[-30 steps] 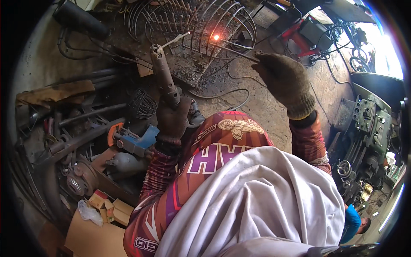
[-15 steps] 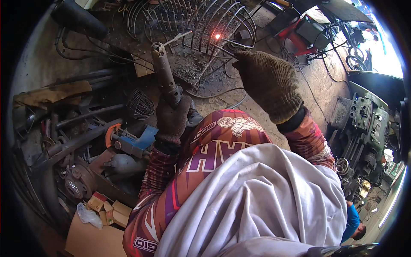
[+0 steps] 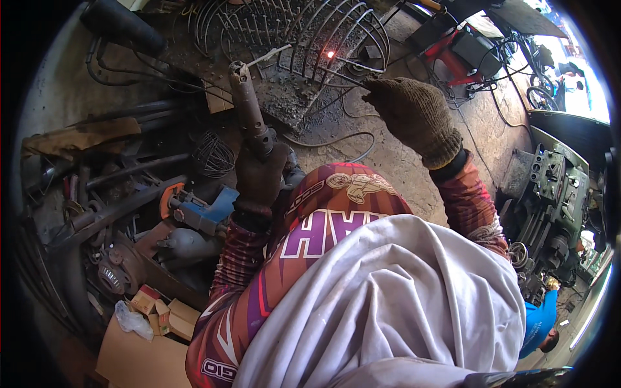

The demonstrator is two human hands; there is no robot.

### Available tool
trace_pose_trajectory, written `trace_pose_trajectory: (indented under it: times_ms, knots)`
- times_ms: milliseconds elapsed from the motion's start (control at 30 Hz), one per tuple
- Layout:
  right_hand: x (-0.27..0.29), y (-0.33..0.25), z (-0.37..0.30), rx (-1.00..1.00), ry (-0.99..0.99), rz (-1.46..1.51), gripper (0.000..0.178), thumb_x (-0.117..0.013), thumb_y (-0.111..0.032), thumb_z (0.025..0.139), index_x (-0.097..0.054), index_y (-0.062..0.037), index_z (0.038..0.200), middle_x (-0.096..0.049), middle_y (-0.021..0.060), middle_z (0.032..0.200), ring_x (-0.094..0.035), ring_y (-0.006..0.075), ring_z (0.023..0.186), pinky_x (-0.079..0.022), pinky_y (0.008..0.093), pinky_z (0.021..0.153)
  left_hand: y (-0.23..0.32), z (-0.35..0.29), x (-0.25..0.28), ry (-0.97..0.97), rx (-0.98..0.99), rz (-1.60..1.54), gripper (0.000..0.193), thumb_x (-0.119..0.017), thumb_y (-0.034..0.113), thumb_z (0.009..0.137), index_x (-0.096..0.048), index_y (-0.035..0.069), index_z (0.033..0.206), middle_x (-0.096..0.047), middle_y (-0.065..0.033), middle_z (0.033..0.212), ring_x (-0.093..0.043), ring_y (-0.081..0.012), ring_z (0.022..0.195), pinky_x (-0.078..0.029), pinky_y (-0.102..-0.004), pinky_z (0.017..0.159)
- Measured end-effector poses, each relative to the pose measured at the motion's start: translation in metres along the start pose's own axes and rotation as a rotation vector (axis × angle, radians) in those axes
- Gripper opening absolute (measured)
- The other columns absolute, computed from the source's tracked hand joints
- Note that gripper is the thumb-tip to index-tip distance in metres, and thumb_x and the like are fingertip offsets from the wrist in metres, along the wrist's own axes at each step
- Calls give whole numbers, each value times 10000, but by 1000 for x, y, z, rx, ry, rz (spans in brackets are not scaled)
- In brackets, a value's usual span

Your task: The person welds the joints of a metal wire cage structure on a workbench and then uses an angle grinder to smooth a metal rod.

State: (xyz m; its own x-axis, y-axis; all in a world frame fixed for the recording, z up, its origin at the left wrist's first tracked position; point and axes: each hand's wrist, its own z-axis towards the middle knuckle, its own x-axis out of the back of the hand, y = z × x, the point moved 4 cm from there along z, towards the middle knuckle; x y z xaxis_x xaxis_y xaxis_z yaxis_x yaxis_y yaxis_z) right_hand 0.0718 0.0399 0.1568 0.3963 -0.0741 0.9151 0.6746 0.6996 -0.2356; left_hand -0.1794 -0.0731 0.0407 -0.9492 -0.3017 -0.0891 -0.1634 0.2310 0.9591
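My left hand, in a dark work glove, is wrapped round the handle of a welding electrode holder. From its tip a pale welding electrode points up and right, apart from the glowing spot. My right hand, in a brown knitted glove, is closed on a thin metal rod. The rod runs toward a curved-bar metal frame, where a small spot glows orange-red. Whether the rod touches the frame I cannot tell. The frame rests on a debris-covered metal table.
Scrap bars, a blue clamp-like tool and a grey grinder-like tool lie at left. Cardboard is lower left. Cables cross the floor. A lathe-like machine stands at right, near a person in blue.
My right hand has shifted slightly right with the rod. The glowing spot looks smaller and dimmer. The person in blue shows more at the lower right. My left hand stays almost still.
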Motion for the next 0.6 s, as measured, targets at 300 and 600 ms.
trace_pose_trajectory:
  times_ms: [300,600]
  knots:
    - [2,-25,10,-166,-107,-101,190,-663,-240,924,-718,-159,1087,-710,93,850,-692,290,745,-540,400,621,-2,-5,0,16,6,15,331,-721,95,865,-572,17,1150,-624,-10,863,-592,-79,733,-500,-267,646]
    - [-17,-17,-7,-108,-34,-90,201,-649,-251,935,-708,-159,1104,-691,93,815,-678,292,709,-519,408,589,-12,-3,5,-14,-14,29,297,-722,91,862,-578,30,1114,-590,16,849,-545,-61,733,-467,-259,635]
